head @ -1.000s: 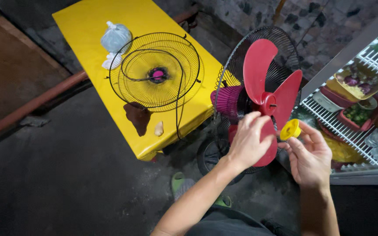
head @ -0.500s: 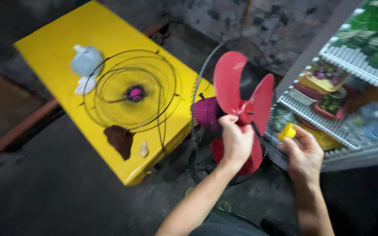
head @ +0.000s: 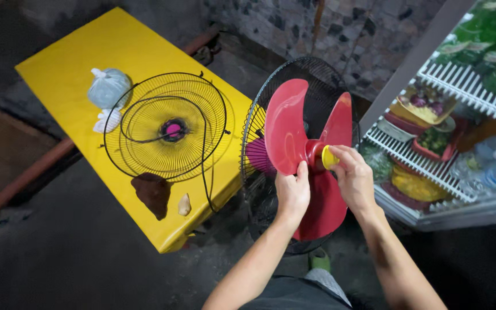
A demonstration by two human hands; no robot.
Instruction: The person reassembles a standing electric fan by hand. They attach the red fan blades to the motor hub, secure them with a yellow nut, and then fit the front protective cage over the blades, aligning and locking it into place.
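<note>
Yellow cap held on the red blade's hub

The cap [head: 329,157] sits at the middle of the red blade [head: 297,143], in front of the back cage [head: 317,74]. It is pinched by the right hand [head: 354,178], fingers shut on it. The blade is clamped by the left hand [head: 293,192]. If that grip is loosened, the blade could be spun and the cap dropped to the floor [head: 76,258]. The front cage [head: 167,129] lies apart on the tabletop [head: 64,63].

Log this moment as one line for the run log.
left hand: grips red fan blade | right hand: fingers on yellow cap at hub | front grille: flat on yellow table
</note>
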